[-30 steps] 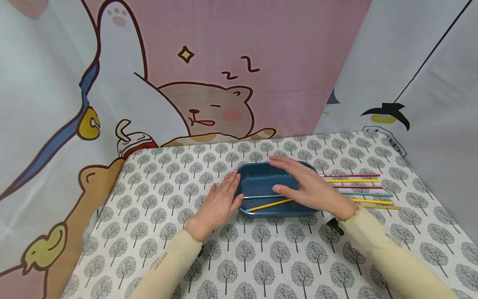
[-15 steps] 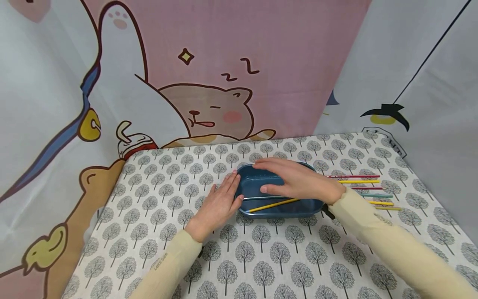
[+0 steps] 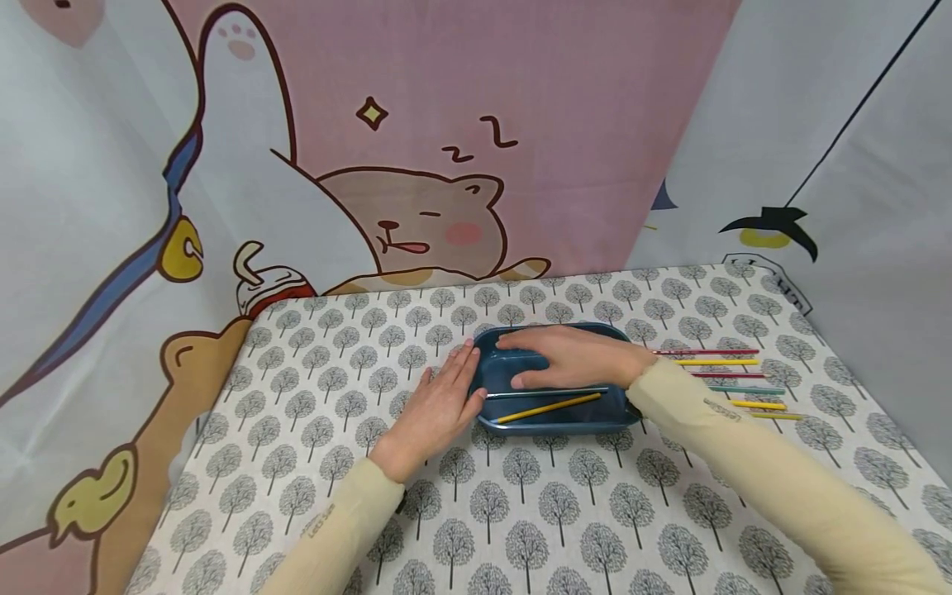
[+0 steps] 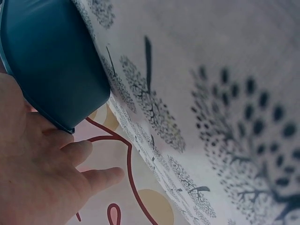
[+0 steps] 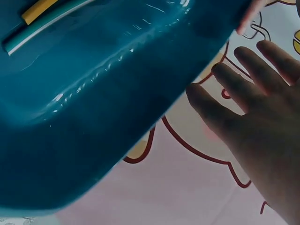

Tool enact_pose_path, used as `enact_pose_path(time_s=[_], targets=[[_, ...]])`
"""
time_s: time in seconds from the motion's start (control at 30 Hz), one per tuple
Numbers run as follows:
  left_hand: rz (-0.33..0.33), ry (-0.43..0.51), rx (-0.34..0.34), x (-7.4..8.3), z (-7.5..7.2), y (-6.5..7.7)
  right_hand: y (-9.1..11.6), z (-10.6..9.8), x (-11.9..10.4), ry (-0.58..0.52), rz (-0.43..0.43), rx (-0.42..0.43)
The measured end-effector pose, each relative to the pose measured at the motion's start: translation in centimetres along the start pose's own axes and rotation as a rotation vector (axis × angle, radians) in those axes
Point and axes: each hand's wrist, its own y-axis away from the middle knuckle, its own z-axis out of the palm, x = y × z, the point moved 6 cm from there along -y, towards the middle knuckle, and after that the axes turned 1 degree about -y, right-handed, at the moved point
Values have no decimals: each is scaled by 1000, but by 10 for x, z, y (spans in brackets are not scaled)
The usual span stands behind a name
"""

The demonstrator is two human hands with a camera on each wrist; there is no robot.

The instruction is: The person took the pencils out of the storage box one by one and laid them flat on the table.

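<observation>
A dark blue oblong tray (image 3: 513, 364) sits on the table. Inside it lie a thin yellow stick (image 3: 550, 407) and a thin green stick (image 3: 543, 393), whose ends also show in the right wrist view beside the bare tray wall (image 5: 140, 79). My left hand (image 3: 431, 405) rests against the tray's left end, fingers straight along the rim; the left wrist view shows its fingers at the tray's edge (image 4: 51, 61). Stretched over the tray's far half, my right hand (image 3: 568, 357) has its fingers extended and thumb apart, holding nothing. Its wrist and sleeve cover the tray's right end.
To the right of the tray, several thin sticks lie roughly parallel, among them a red stick (image 3: 732, 352), a yellow stick (image 3: 717, 362) and a green stick (image 3: 751, 390). A tree-print cloth (image 3: 521, 512) covers the table. Printed curtains (image 3: 595, 165) stand behind and beside it.
My right hand has moved left and lower over the tray, uncovering the right ends of the two sticks inside. The left hand has stayed at the tray's left end.
</observation>
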Motion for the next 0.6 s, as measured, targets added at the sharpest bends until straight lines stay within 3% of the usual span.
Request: enact_pose_path(time_s=[0.27,0.6], targets=[[2,5,-5,-1,1,0,-11,14,8,-11,45,-89],[2,-5,-6,-1,1,0,-23,28,20,0,76,-106]])
